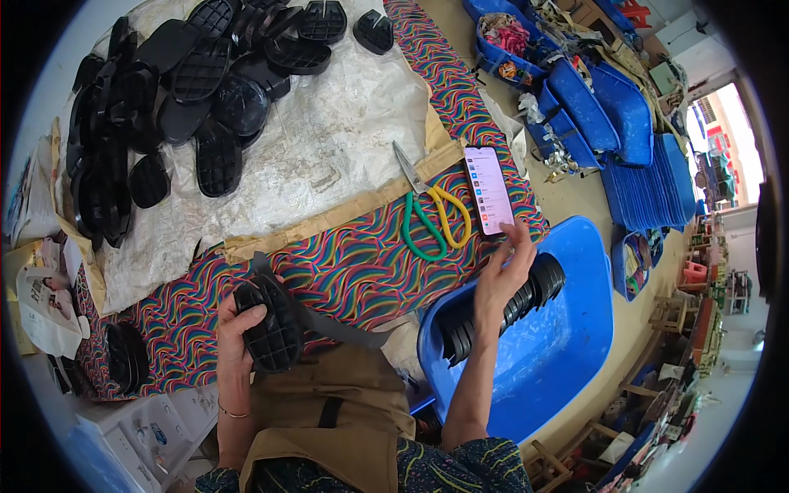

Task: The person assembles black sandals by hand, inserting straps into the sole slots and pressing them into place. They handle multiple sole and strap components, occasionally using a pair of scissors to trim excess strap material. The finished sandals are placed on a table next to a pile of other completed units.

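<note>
My left hand (235, 324) is closed round a black shoe sole (274, 333) with a gridded face, thumb across it. A dark strip (341, 330) runs out to the right from beside the sole; whether it is joined to it I cannot tell. Over the lower end of a lit phone (490, 185), my right hand (508, 267) holds nothing, its fingers apart and a fingertip at the screen. Left of the phone lie scissors (422, 188) with one green and one yellow handle, blades partly spread. A row of black curved pieces (538, 283) rests in a blue tub (606, 296), partly behind my right forearm.
Many black soles (201, 70) are heaped on a worn white sheet (329, 135) over a colourfully patterned tablecloth (353, 275). More dark soles (125, 357) sit at the table's left edge. Beyond the table stand filled blue bins (583, 103) and stacked blue tubs (653, 185).
</note>
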Demonstrator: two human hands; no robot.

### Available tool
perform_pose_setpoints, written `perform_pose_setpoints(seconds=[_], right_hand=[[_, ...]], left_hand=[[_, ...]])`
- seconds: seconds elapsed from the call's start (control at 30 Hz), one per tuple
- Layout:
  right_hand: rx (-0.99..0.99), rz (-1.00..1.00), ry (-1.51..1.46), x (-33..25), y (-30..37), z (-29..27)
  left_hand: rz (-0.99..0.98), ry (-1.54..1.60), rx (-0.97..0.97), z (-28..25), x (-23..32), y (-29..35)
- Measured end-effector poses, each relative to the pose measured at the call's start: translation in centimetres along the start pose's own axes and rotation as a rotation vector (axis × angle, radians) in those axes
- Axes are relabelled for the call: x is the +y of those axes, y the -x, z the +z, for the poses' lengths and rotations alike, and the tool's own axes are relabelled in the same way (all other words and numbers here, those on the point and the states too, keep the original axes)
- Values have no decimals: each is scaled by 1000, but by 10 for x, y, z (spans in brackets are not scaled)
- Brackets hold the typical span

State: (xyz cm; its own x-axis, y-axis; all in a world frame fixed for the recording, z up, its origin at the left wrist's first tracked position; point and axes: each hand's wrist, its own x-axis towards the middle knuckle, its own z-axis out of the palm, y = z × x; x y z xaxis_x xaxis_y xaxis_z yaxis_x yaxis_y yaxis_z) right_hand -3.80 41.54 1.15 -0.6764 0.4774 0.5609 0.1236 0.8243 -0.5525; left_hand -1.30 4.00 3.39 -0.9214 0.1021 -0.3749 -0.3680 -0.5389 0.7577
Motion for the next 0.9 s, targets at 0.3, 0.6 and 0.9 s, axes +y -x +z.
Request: perform_pose_setpoints(seconds=[0.3, 0.6, 0.9], right_hand=[[-32, -68, 99, 26, -2, 6], [-24, -109, 127, 26, -3, 5], [-32, -88, 97, 24, -6, 2]], left_hand=[[7, 21, 2, -4, -3, -1], [17, 10, -4, 1, 0, 0], [4, 6, -8, 2, 0, 0]])
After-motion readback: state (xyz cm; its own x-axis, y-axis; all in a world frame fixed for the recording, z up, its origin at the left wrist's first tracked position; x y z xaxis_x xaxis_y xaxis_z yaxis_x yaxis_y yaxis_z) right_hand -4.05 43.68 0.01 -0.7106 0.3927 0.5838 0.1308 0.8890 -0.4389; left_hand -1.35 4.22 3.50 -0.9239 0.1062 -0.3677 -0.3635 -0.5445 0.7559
